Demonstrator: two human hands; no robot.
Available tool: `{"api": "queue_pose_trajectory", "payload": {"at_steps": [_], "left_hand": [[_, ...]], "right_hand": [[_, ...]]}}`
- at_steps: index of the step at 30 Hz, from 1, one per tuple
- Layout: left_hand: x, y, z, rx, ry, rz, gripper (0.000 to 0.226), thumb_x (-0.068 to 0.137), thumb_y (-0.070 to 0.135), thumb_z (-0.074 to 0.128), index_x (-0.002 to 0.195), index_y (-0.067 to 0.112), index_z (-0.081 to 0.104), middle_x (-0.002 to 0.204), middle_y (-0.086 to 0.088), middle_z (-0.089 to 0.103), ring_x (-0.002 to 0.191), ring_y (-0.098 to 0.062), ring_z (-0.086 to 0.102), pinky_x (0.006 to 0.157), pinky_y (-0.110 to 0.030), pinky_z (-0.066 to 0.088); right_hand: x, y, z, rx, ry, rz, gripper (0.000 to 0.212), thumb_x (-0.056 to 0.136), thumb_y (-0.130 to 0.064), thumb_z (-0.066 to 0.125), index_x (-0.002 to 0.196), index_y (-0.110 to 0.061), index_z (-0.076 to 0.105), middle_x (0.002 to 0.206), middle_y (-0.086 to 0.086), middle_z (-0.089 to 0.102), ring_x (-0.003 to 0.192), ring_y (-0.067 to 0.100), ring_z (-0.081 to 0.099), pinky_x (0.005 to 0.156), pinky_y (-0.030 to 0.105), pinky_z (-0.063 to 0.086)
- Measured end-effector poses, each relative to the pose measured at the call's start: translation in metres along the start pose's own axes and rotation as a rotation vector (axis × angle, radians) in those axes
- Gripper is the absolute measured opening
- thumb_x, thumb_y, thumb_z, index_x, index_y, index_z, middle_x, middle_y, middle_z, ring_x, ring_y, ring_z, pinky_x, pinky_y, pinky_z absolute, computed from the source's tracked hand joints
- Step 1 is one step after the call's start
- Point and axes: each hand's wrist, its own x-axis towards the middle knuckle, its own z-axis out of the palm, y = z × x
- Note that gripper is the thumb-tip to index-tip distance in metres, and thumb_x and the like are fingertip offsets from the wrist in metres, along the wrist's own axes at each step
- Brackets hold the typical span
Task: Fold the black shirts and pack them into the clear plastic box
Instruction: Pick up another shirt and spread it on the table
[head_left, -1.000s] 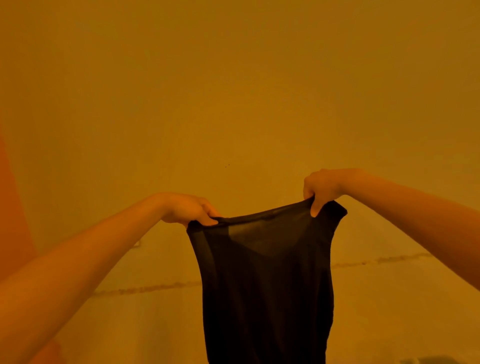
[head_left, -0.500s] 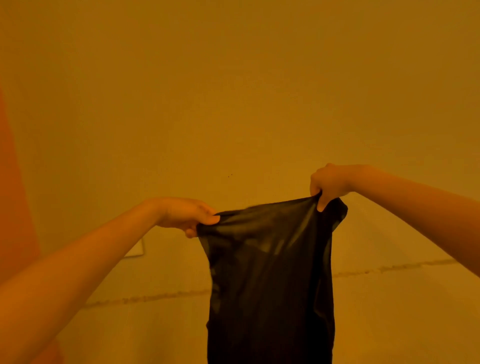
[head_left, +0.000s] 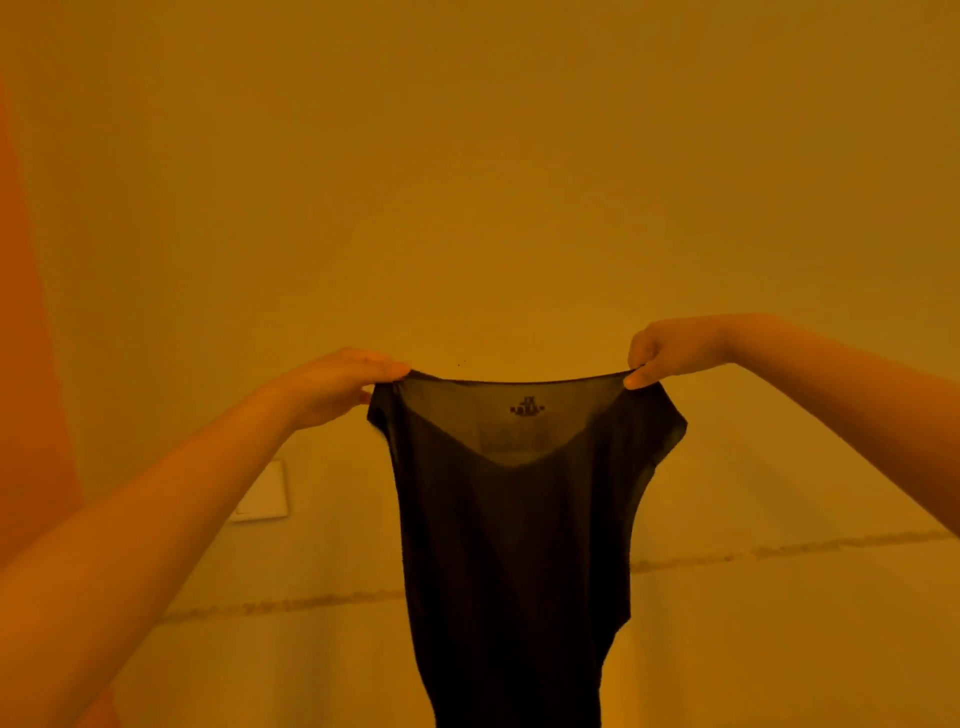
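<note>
One view, head camera: both of the person's bare arms reach forward and hold up one garment against a plain wall.
Shirt: thin, sheer black sleeveless shirt (head_left: 511, 530), hanging free in mid-air at centre, its hem cut off by the bottom edge.
Handling, judged: very light, limp and stretchy, a little slippery; it would sag wherever unsupported, so the two shoulder seams look the best places to hold.
Left hand (head_left: 337, 382): at the shirt's left shoulder, fingers (head_left: 382, 366) lying over the top edge, thumb tucked beneath, pinching the cloth.
Right hand (head_left: 670, 353): at the right shoulder, fingers curled, thumb tip (head_left: 636, 380) pressing the seam.
Neckline: drawn taut between the hands, a small printed label (head_left: 527, 408) just below it.
Clear plastic box: not in view.
Wall plate (head_left: 262, 491): pale, far left, behind the left forearm.
</note>
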Motion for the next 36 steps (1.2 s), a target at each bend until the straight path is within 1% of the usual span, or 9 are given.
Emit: {"api": "queue_pose_trajectory", "payload": {"at_steps": [2, 5, 10, 14, 19, 24, 27, 32, 36], "left_hand": [[0.001, 0.007, 0.003, -0.236, -0.005, 0.015, 0.031, 0.085, 0.014, 0.055, 0.058, 0.018, 0.07, 0.065, 0.001, 0.064, 0.059, -0.008, 0.063, 0.052, -0.016, 0.048], [0.002, 0.019, 0.004, -0.182, -0.057, 0.016, 0.006, 0.074, 0.008, 0.065, 0.078, 0.012, 0.061, 0.073, -0.004, 0.062, 0.059, -0.007, 0.064, 0.052, -0.016, 0.05], [-0.009, 0.028, -0.004, 0.36, -0.206, -0.078, 0.045, 0.042, 0.063, 0.081, 0.055, 0.024, 0.063, 0.059, 0.011, 0.058, 0.058, 0.0, 0.055, 0.059, -0.011, 0.043], [-0.003, 0.026, -0.007, 0.511, -0.004, -0.097, 0.035, 0.081, 0.028, 0.07, 0.055, 0.015, 0.05, 0.062, 0.001, 0.045, 0.064, -0.011, 0.044, 0.067, -0.025, 0.032], [0.003, 0.018, -0.004, 0.538, 0.218, -0.036, 0.032, 0.083, 0.009, 0.067, 0.061, 0.012, 0.043, 0.062, -0.004, 0.04, 0.059, -0.015, 0.038, 0.056, -0.026, 0.029], [0.002, 0.016, -0.005, 0.359, 0.251, 0.013, 0.012, 0.083, 0.003, 0.066, 0.084, 0.011, 0.057, 0.073, -0.004, 0.052, 0.07, -0.017, 0.05, 0.06, -0.024, 0.038], [0.001, 0.015, -0.006, 0.347, 0.249, 0.004, 0.02, 0.085, 0.001, 0.063, 0.102, 0.012, 0.064, 0.089, -0.004, 0.06, 0.084, -0.016, 0.056, 0.073, -0.028, 0.043], [0.002, 0.009, 0.005, 0.596, 0.304, -0.006, 0.01, 0.086, 0.008, 0.064, 0.093, 0.006, 0.07, 0.084, -0.007, 0.062, 0.081, -0.018, 0.055, 0.06, -0.023, 0.04], [-0.004, 0.0, 0.023, 0.263, 0.485, -0.001, 0.005, 0.089, 0.011, 0.06, 0.089, 0.011, 0.065, 0.074, -0.001, 0.055, 0.072, -0.015, 0.05, 0.057, -0.022, 0.036]], "right_hand": [[-0.004, -0.001, -0.004, 0.089, 0.002, 0.026, 0.019, 0.09, -0.023, 0.06, 0.095, -0.005, 0.065, 0.1, 0.006, 0.058, 0.093, 0.02, 0.055, 0.082, 0.032, 0.051], [-0.008, 0.003, -0.008, 0.211, 0.048, -0.001, 0.017, 0.085, -0.013, 0.066, 0.069, -0.008, 0.063, 0.076, 0.003, 0.06, 0.078, 0.017, 0.06, 0.076, 0.029, 0.056], [-0.011, 0.013, -0.005, 0.331, 0.148, -0.011, 0.016, 0.081, 0.0, 0.067, 0.071, -0.009, 0.059, 0.067, 0.002, 0.054, 0.067, 0.014, 0.053, 0.061, 0.023, 0.049], [-0.014, 0.016, -0.001, 0.394, 0.187, -0.037, 0.016, 0.081, 0.001, 0.067, 0.092, -0.01, 0.063, 0.08, 0.006, 0.058, 0.076, 0.017, 0.057, 0.065, 0.023, 0.049], [-0.014, 0.011, -0.002, 0.384, 0.23, -0.054, 0.028, 0.08, 0.002, 0.068, 0.104, -0.011, 0.062, 0.079, 0.004, 0.058, 0.075, 0.014, 0.057, 0.065, 0.021, 0.046], [-0.013, 0.01, -0.003, 0.348, 0.24, -0.015, 0.025, 0.078, 0.002, 0.069, 0.099, -0.012, 0.065, 0.088, 0.002, 0.061, 0.084, 0.016, 0.055, 0.069, 0.023, 0.043], [-0.017, 0.01, -0.001, 0.362, 0.227, 0.008, 0.023, 0.077, 0.004, 0.069, 0.095, -0.01, 0.067, 0.085, 0.002, 0.063, 0.084, 0.017, 0.056, 0.07, 0.022, 0.044], [-0.024, 0.006, 0.011, 0.388, 0.237, 0.052, 0.022, 0.076, 0.007, 0.069, 0.09, -0.01, 0.067, 0.081, 0.001, 0.063, 0.082, 0.017, 0.056, 0.081, 0.032, 0.042], [-0.036, 0.002, 0.029, 0.527, 0.38, 0.055, 0.017, 0.078, 0.004, 0.067, 0.088, -0.011, 0.067, 0.082, 0.0, 0.061, 0.08, 0.012, 0.054, 0.079, 0.03, 0.041]]}}
